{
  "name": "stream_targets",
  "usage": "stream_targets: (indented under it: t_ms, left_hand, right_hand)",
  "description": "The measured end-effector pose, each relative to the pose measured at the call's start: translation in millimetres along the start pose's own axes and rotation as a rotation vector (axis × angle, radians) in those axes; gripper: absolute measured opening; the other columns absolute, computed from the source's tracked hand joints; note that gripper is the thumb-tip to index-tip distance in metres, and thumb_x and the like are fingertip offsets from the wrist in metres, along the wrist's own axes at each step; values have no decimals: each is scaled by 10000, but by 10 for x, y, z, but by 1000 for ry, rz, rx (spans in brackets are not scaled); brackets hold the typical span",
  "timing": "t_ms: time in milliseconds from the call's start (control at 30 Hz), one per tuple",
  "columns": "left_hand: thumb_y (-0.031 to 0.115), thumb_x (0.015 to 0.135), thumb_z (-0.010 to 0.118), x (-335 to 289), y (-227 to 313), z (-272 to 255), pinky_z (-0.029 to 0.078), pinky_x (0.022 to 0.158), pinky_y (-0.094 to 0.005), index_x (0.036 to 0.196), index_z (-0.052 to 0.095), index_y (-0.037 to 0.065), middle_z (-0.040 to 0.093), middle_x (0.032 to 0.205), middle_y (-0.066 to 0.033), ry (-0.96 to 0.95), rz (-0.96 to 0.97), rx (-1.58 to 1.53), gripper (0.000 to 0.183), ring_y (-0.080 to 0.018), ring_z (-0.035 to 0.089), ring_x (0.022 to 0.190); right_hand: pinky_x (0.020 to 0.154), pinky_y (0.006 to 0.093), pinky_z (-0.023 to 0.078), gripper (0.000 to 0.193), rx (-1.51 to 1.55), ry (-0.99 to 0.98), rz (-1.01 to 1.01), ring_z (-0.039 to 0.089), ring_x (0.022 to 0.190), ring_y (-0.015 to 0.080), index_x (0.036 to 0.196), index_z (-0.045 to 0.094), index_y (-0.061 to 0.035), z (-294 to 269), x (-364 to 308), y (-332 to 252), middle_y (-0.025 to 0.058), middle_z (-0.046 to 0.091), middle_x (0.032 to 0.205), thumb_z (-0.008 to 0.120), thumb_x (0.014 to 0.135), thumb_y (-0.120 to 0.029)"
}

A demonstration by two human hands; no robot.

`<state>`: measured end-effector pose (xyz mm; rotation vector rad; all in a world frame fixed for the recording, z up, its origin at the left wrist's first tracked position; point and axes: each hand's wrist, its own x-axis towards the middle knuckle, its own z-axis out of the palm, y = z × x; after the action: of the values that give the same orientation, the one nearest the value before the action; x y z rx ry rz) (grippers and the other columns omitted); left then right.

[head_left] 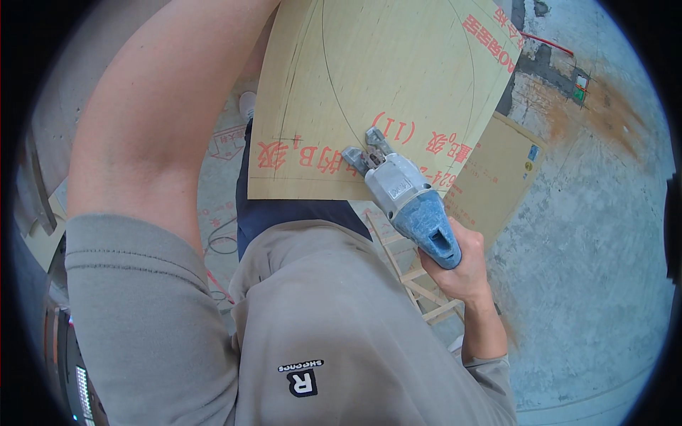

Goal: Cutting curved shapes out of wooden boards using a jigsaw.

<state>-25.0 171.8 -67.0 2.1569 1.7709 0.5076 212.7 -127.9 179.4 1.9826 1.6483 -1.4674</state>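
Note:
A jigsaw (pixel 408 202) with a silver head and a blue body rests its forked shoe on a thin plywood sheet (pixel 419 64). My right hand (pixel 462 264) is wrapped around the rear of its blue body. The shoe stands beside a curved pencil line, close to the sheet's near edge; the blade itself is hard to make out. Red printing and further pencil lines mark the pale board. My left arm reaches up along the sheet's left side, and its hand lies beyond the top of the picture.
Beneath the sheet, a second brown board (pixel 497 177) lies at the right. A slatted wooden frame (pixel 426 287) stands below the jigsaw. The concrete floor (pixel 590 227) spreads to the right, with a red tube (pixel 547 44) at the far side. A dark cable (pixel 222 245) loops at the left.

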Motion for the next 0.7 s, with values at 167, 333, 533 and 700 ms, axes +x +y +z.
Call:
stream_targets:
  t_ms: [167, 333, 533, 700]
  left_hand:
    - [468, 960, 585, 9, 13, -55, 229, 1251, -583, 1387, 617, 118, 535, 1514, -102, -100, 0, 11, 553, -270, 441, 1460]
    - [471, 960, 586, 19, 32, -55, 215, 1255, -588, 1389, 618, 118, 503, 1558, -111, -76, -17, 6, 557, -268, 418, 1485]
    - [477, 956, 589, 36, 51, -79, 196, 1263, -591, 1395, 616, 115, 493, 1572, -114, -110, -23, 0, 570, -265, 414, 1494]
    - [478, 955, 589, 23, 48, -48, 199, 1260, -593, 1398, 615, 115, 495, 1571, -112, -94, -30, 0, 573, -261, 428, 1485]
  right_hand:
    - [705, 333, 526, 187, 16, 12, 2, 674, 694, 273, 930, 668, -7, 1, 20, -21, 129, 680, 792, 753, 764, -16]
    - [695, 330, 521, 181, 30, 33, -19, 667, 683, 267, 927, 668, -11, 23, 16, -17, 128, 667, 780, 756, 768, -13]
    - [688, 328, 521, 182, 23, 39, -31, 665, 675, 257, 924, 669, -11, 31, 20, -9, 123, 668, 777, 759, 766, -9]
    - [685, 326, 520, 183, 25, 35, -31, 661, 668, 246, 923, 668, -9, 44, 35, -12, 118, 668, 770, 758, 764, -6]
